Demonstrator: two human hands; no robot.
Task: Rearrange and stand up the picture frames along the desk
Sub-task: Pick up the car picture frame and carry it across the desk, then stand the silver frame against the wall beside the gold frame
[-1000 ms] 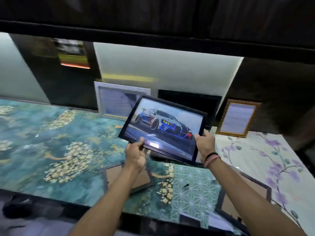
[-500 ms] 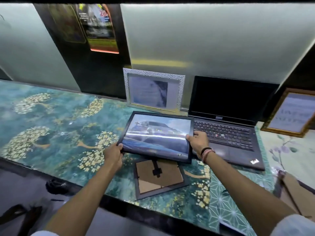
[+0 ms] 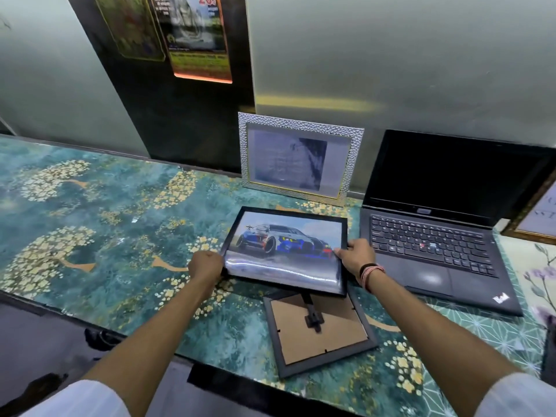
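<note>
Both hands hold a black frame with a racing car picture (image 3: 285, 245), tilted face up just above the desk. My left hand (image 3: 206, 266) grips its lower left corner. At its right edge, my right hand (image 3: 355, 257) pinches the frame. A silver textured frame (image 3: 298, 155) stands upright against the wall behind it. Partly under the car picture, a dark frame (image 3: 319, 329) lies face down, its brown backing and stand leg showing. At the far right edge a gold frame (image 3: 538, 215) leans on the wall, cut off.
An open black laptop (image 3: 436, 236) sits right of the frames, close to my right hand. The desk (image 3: 90, 230) has a teal floral cover stretching left. Posters (image 3: 192, 34) hang on the dark wall panel. The desk's front edge runs below my forearms.
The car picture has come down from chest height to just above the desk, turning flatter. My view has dropped toward the desk, bringing the laptop and the face-down frame into full sight.
</note>
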